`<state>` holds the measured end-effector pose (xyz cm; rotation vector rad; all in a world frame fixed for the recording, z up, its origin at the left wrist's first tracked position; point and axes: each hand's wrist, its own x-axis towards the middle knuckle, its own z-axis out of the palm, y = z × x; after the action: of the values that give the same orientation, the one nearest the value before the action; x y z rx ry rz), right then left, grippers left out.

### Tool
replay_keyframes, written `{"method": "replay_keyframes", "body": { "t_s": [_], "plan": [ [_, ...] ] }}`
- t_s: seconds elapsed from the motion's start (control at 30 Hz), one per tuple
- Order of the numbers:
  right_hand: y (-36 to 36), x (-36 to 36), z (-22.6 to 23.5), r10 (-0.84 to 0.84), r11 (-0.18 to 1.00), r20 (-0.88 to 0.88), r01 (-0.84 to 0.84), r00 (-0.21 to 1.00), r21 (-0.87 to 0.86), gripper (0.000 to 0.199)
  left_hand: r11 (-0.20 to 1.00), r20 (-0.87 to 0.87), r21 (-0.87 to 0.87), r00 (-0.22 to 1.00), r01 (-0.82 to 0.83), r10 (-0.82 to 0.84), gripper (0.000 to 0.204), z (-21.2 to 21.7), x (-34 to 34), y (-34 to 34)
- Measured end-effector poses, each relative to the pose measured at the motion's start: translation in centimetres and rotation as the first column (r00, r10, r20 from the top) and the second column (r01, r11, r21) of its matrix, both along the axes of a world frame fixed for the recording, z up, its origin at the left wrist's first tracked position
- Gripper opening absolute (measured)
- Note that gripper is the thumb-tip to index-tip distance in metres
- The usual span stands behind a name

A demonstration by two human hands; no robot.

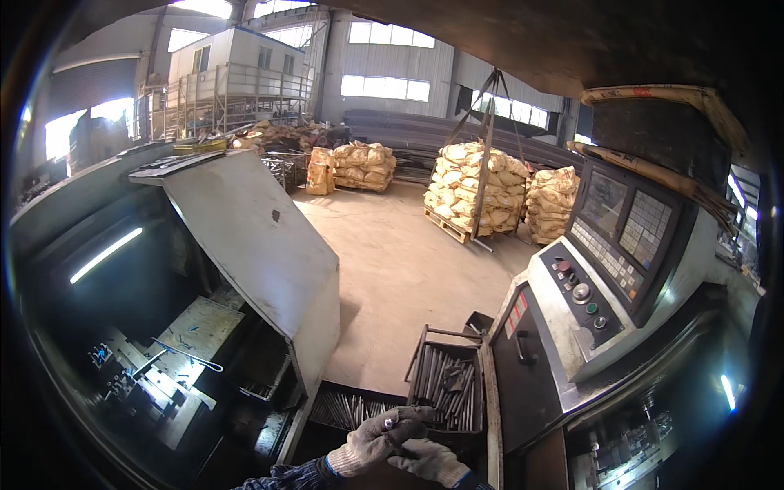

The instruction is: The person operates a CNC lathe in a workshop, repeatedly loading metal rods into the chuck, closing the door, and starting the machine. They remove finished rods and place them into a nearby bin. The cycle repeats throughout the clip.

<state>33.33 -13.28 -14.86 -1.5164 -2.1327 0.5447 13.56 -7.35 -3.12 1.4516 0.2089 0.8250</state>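
Both my hands wear grey knit work gloves and meet at the bottom centre. My left hand (377, 441) is closed around a short dark metal rod (392, 422) whose shiny end sticks up. My right hand (430, 460) lies just below and to the right of it, fingers curled against the left glove and the rod. Directly beyond the hands stands a dark metal crate of grey steel rods (447, 382), and a second tray of rods (347, 408) lies to its left.
An open lathe enclosure (163, 359) with a lit interior fills the left side. A machine control panel (608, 253) with screen, keypad and knobs stands on the right. Pallets of stacked yellow sacks (478, 192) sit on the concrete floor (400, 269) beyond.
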Motion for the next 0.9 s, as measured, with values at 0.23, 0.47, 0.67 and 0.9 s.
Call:
{"method": "replay_keyframes", "body": {
  "t_s": [0.23,0.47,0.67,0.9],
  "plan": [
    [0.5,-2.1,3.0,-0.054,0.995,-0.460,0.008,0.886,-0.100,0.030,0.966,-0.146,-0.203,0.981,-0.159,0.131,0.041,1.4,-3.6,0.0],
    [2.2,3.1,2.2,-0.446,0.854,-0.322,0.290,0.835,-0.432,0.031,0.878,-0.202,-0.302,0.925,-0.371,0.321,0.040,0.6,-4.9,0.3],
    [2.1,4.7,5.6,-0.477,0.831,-0.068,0.425,0.876,-0.359,0.031,0.797,-0.407,-0.206,0.790,-0.568,0.458,0.036,1.0,-3.9,-0.8],
    [2.0,8.0,2.7,-0.377,0.879,-0.059,0.337,0.924,-0.337,0.033,0.758,-0.532,-0.117,0.685,-0.642,0.498,0.033,1.8,-1.4,-2.0]
  ]
}}
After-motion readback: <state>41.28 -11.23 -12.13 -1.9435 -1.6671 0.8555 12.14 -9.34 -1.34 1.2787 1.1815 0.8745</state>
